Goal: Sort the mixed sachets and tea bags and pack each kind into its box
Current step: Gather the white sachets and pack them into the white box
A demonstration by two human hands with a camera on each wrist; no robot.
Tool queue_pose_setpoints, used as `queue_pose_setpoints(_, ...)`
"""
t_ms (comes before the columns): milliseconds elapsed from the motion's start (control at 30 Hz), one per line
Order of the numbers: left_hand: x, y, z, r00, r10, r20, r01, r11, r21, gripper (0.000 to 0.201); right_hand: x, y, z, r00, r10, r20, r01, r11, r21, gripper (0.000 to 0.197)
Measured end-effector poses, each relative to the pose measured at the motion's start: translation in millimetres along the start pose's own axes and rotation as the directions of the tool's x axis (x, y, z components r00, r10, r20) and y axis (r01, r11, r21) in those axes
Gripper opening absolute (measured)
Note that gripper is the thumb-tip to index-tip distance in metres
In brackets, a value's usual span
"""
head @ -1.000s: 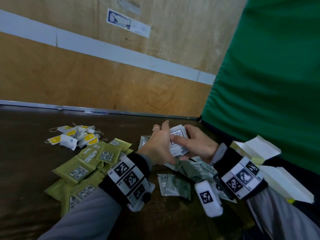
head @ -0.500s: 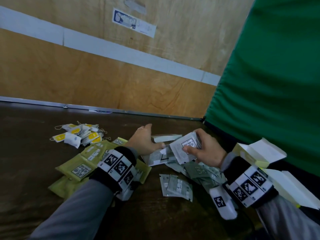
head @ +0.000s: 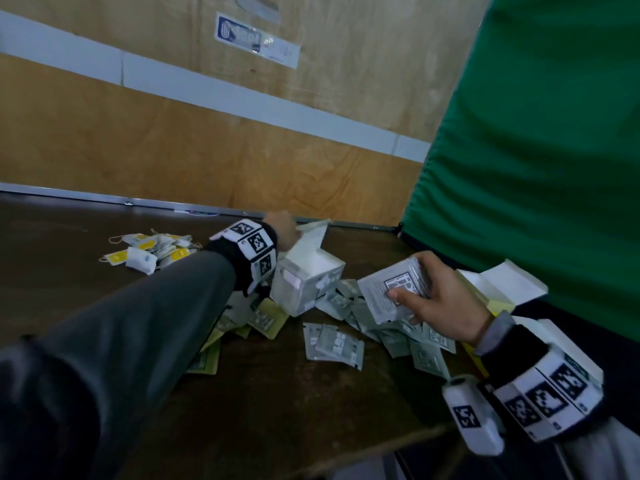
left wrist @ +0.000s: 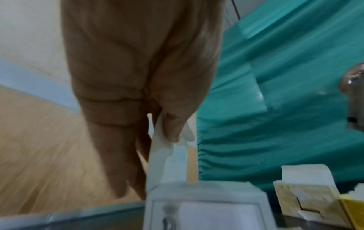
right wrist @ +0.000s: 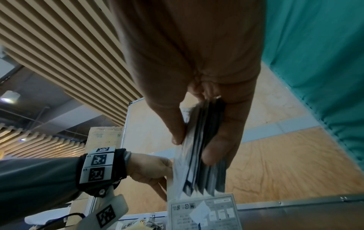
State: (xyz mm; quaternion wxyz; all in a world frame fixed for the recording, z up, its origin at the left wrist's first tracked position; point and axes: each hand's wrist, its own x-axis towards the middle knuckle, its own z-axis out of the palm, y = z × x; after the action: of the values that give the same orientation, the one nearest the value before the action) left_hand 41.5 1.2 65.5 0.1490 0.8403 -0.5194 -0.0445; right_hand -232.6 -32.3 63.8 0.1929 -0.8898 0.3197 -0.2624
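My right hand [head: 429,299] grips a stack of grey-white sachets [head: 391,292], thumb on its printed face; the stack [right wrist: 204,149] shows edge-on in the right wrist view. An open grey-white box [head: 308,282] stands tilted on the dark table among the sachets. My left hand [head: 285,230] pinches its raised lid flap [head: 313,233]; the left wrist view shows the thumb on the flap [left wrist: 165,149] above the box [left wrist: 204,207]. More grey sachets [head: 334,346] lie loose in front, olive-green sachets [head: 266,318] under my left arm, and yellow-tagged tea bags [head: 152,252] at the far left.
Two more open white and yellow boxes [head: 498,289] lie at the table's right edge beside a green curtain [head: 540,150]. A plywood wall [head: 207,140] with a metal rail closes the table's far side. The table's front edge [head: 398,441] is near my right wrist.
My left hand has left the sachet pile, reached farther back and taken the box by its lid flap; the box now stands among the sachets. The right hand keeps its stack, shifted right.
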Motion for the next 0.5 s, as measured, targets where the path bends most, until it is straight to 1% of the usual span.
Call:
queue_pose_setpoints(67,-14,5,-12,0.995,0.017,-0.103,-0.017,1.000,-0.002,0.035,-4,4,1,0.997,-0.008,-0.075,0.012,0.999,0.053,0.037)
queue_pose_setpoints(133,-36,11,-27,0.977,0.080,-0.199,-0.092,0.994,-0.053,0.025,-7,2,1,0.983,-0.020,-0.181,0.043,0.992,0.122,0.035)
queue_pose_setpoints(200,-63,12,-39,0.943,0.125,-0.307,-0.173,0.976,-0.134,0.020,-9,-8,-2,0.958,-0.031,-0.284,0.103,0.965,0.241,0.032)
queue_pose_setpoints(267,-93,11,-43,0.910,0.166,-0.381,-0.245,0.955,-0.168,0.023,-8,-21,-5,0.930,-0.053,-0.363,0.174,0.935,0.309,0.031)
queue_pose_setpoints(333,-118,11,-38,0.900,0.207,-0.383,-0.295,0.937,-0.186,0.027,-5,-32,-4,0.928,-0.056,-0.367,0.204,0.903,0.379,0.031)
queue_pose_setpoints(367,-126,12,-33,0.896,0.240,-0.374,-0.327,0.926,-0.190,0.028,-5,-38,-1,0.933,-0.059,-0.356,0.207,0.896,0.393,0.031)
queue_pose_setpoints(400,-131,12,-28,0.895,0.265,-0.359,-0.353,0.913,-0.204,0.030,-3,-42,3,0.936,-0.073,-0.343,0.206,0.906,0.370,0.031)
queue_pose_setpoints(433,-133,12,-23,0.899,0.277,-0.340,-0.365,0.901,-0.232,0.032,-3,-46,7,0.944,-0.095,-0.316,0.199,0.928,0.315,0.032)
queue_pose_setpoints(467,-133,12,-19,0.902,0.281,-0.327,-0.372,0.891,-0.261,0.033,-4,-49,12,0.955,-0.123,-0.269,0.186,0.957,0.224,0.033)
queue_pose_setpoints(500,-133,12,-15,0.902,0.282,-0.328,-0.379,0.881,-0.284,0.034,-7,-53,17,0.970,-0.147,-0.194,0.171,0.979,0.111,0.034)
